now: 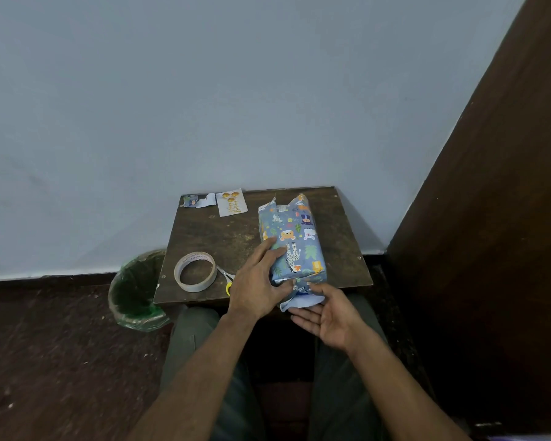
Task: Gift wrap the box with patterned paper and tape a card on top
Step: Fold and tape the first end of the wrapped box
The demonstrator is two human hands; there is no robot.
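Note:
The box (295, 243), covered in blue paper with cartoon animals, lies on the right half of the small brown table (233, 240). Its far end has loose, crumpled paper sticking up. My left hand (258, 281) rests on the box's near left corner with fingers spread over the paper. My right hand (328, 316) is palm up under the loose paper flap (301, 302) at the near end, thumb pressing on the fold. A white card (232, 202) with gold balloons lies at the table's far edge. A roll of tape (195, 271) sits near the left front.
Scissors with yellow handles (227, 280) lie beside the tape roll, partly hidden by my left hand. A torn scrap of wrapping paper (198, 200) lies left of the card. A bin with a green liner (137, 289) stands left of the table. A brown panel (490, 218) rises at right.

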